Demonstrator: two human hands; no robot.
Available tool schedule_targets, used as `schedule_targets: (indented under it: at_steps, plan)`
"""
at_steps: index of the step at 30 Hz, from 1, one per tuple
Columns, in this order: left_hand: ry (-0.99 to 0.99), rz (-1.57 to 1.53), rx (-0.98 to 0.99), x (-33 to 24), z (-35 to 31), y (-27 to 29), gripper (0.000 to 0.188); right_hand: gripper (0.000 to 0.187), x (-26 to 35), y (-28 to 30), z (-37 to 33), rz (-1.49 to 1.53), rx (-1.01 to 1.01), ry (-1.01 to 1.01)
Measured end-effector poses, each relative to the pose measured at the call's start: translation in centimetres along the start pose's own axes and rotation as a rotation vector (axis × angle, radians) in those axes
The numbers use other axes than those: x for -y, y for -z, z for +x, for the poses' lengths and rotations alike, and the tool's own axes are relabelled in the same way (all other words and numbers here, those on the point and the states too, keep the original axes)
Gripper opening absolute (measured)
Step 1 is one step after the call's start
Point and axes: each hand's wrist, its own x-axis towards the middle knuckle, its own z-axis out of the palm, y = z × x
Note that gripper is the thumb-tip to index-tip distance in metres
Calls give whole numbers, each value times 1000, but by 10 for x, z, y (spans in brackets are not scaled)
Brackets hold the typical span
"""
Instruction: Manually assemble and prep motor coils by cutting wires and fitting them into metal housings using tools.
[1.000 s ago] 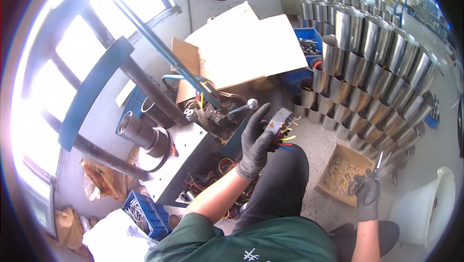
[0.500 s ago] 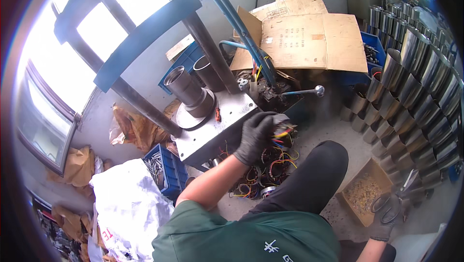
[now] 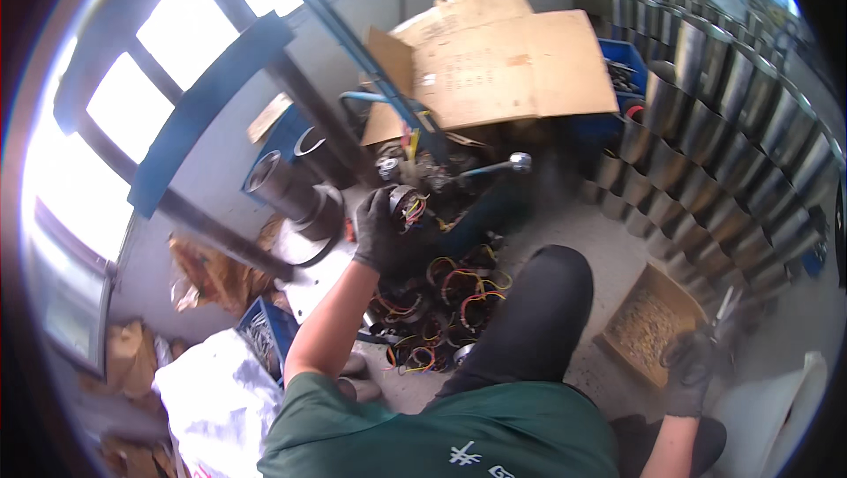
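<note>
Looking down: a workshop corner is seen, with bright windows (image 3: 168,45) at the left and a grey concrete floor (image 3: 582,231) below.
Work surface: a pale metal press bed (image 3: 309,270) is set under a blue frame (image 3: 203,107), with a dark steel cylinder (image 3: 291,195) lying on it.
Room: flattened cardboard sheets (image 3: 503,63) are laid over blue crates behind the machine; rows of shiny metal tubes (image 3: 723,116) are stood along the right side; a cardboard box of small parts (image 3: 653,323) is placed on the floor by the knee.
Floor pile: wound coils with coloured wires (image 3: 441,301) are heaped just below the press.
Left hand (image 3: 381,231): gloved in black, fingers curled and clamped around a wound motor coil (image 3: 408,206), which is held up at the press, near a lever with a round knob (image 3: 494,165).
Right hand (image 3: 693,368): gloved in black, lowered beside the box; fingers are closed on a pair of metal snips (image 3: 725,308).
</note>
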Motion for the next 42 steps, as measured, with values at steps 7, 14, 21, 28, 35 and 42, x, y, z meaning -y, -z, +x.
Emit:
schedule_targets:
  at_steps: [7,14,21,28,35,42]
  plan:
    - [256,-1147,349,-176,40,-29,45,61,6,-42,-12,-208,-5,83]
    - [84,-1402,835,-360,18,-125,72,44,10,-50,-13,-447,-36,257]
    - [97,-1518,1013,-430,-52,-186,89,52,-14,1,20,-310,-266,28]
    - [-217,-1484,1241,-453,-53,-179,100,49,-61,68,50,-470,-382,214]
    - [-177,-1518,1267,-445,-68,-183,86,32,-38,55,43,-7,-375,60]
    - [68,-1526,1223,-438,-70,-195,90,50,-54,61,62,-392,-241,137]
